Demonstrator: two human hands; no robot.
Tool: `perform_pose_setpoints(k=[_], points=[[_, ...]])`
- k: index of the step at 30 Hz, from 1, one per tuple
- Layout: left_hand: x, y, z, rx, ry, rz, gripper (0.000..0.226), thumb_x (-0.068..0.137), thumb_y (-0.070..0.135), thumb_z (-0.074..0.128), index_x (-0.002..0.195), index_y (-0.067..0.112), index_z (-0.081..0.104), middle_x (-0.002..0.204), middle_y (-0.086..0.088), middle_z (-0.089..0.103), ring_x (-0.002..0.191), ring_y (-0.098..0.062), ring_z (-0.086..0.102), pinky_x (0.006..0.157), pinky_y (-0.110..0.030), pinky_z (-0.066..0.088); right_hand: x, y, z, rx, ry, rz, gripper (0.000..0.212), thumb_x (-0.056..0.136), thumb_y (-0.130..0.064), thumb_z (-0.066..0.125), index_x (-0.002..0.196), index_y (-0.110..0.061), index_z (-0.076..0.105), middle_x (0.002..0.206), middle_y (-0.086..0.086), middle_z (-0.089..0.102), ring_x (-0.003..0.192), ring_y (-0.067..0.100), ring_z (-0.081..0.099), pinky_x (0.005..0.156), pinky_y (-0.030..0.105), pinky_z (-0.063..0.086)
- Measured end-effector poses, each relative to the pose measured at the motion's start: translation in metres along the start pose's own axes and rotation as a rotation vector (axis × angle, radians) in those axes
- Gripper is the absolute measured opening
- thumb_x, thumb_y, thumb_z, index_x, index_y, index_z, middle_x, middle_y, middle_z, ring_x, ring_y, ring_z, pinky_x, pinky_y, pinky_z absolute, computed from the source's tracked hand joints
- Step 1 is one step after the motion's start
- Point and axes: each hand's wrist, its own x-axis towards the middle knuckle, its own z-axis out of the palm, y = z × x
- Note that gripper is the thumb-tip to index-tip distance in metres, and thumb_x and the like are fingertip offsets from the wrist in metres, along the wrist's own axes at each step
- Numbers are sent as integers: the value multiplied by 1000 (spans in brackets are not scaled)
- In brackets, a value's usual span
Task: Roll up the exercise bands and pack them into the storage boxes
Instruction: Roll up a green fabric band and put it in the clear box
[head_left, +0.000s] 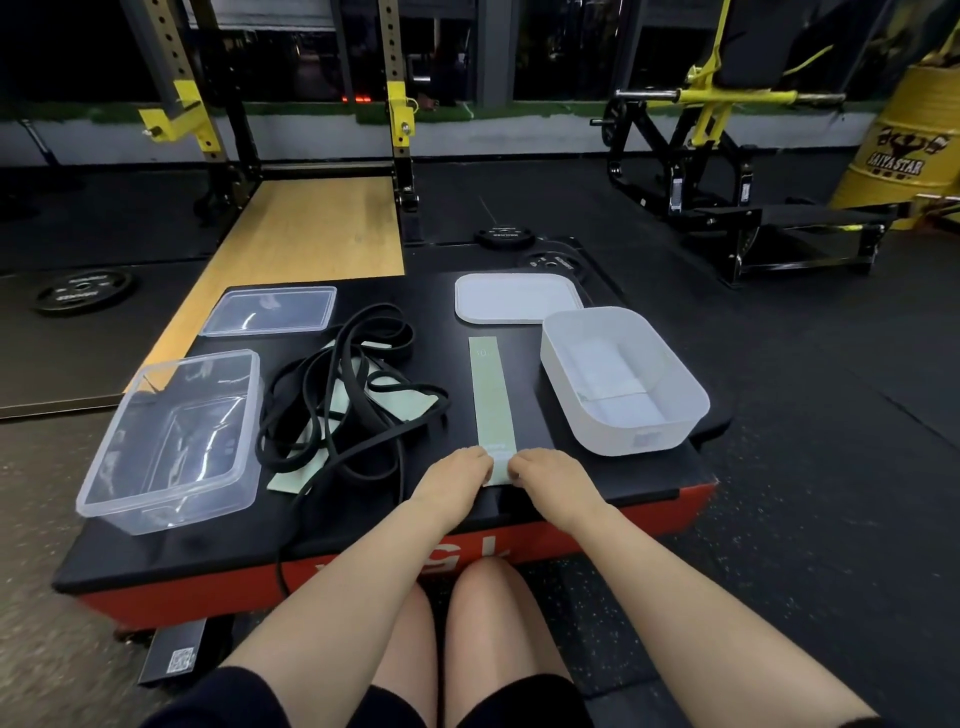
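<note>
**Two hands at the near end of the green band**

Both my forearms reach straight forward over my knees onto the black platform (597, 467), wrists low and close together. My left hand (460, 475) and my right hand (545, 478) sit side by side, knuckles up, fingers curled down onto the near end of the pale green flat band (491, 400). Each hand pinches that end from its own side; the fingertips are tucked under, so I cannot tell how much of the band is already turned over.

The band lies flat, its long axis running straight away from me, its far end reaching toward the white lid (517, 296). Just right of it stands the white storage box (623, 384), open side up. To the left lies a tangle of black loop bands (343, 395) over more pale green bands (405, 402), then the clear storage box (171, 441), with its clear lid (270, 310) beyond.
</note>
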Motion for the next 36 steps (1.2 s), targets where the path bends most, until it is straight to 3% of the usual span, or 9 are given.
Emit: perform_pose_setpoints(k=[4,7,10,15,19,22,28,36], points=[[-2,-2,3,-55,-6,-3,29,78,-12,43,86,14,51,106,-6,53,95,-23,51,76,-34,43,-1,-1,2,-11,34,-27,17,86,2,46,97,-6,57,98,11,58,92,30,52,66,31,26],[-1,2,5,-101,16,-37,9,90,7,50,98,11,54,108,-5,54,97,-22,51,80,-35,44,0,-3,-2,-26,20,-27,20,86,4,44,101,-4,55,103,12,56,96,31,51,67,31,23],[1,6,4,-140,41,-71,19,90,18,57,105,12,48,108,-4,55,100,-24,51,82,-37,46,0,-5,-8,-39,10,-18,27,84,6,43,107,-4,54,109,13,54,100,31,51,69,31,23],[8,10,7,-152,103,-118,24,93,16,52,116,16,46,109,-4,55,102,-24,51,80,-38,47,1,-3,-3,-21,37,-21,27,85,6,44,109,-3,55,109,13,54,99,31,50,68,31,23],[10,8,12,-104,124,-91,12,95,18,49,100,11,58,105,-5,54,102,-21,48,78,-33,43,-1,2,8,80,57,-8,14,92,-6,46,103,-5,56,105,9,55,97,29,50,68,29,25],[11,4,15,-166,142,-102,11,94,17,51,95,10,59,100,-5,56,99,-22,50,81,-34,43,-4,5,11,172,60,9,17,93,-19,53,105,-8,55,109,4,56,100,25,49,75,30,34],[2,2,10,-182,133,-102,10,95,14,48,85,16,50,96,-5,58,86,-19,46,74,-31,38,-7,-1,18,301,177,65,11,92,-15,54,99,-9,60,101,3,61,94,24,53,76,29,35],[-13,0,12,-99,115,-4,7,97,16,45,93,16,50,97,-6,58,80,-20,45,69,-28,33,-24,-4,21,449,224,18,9,90,-13,56,91,-9,65,89,0,64,84,20,55,76,29,41]])
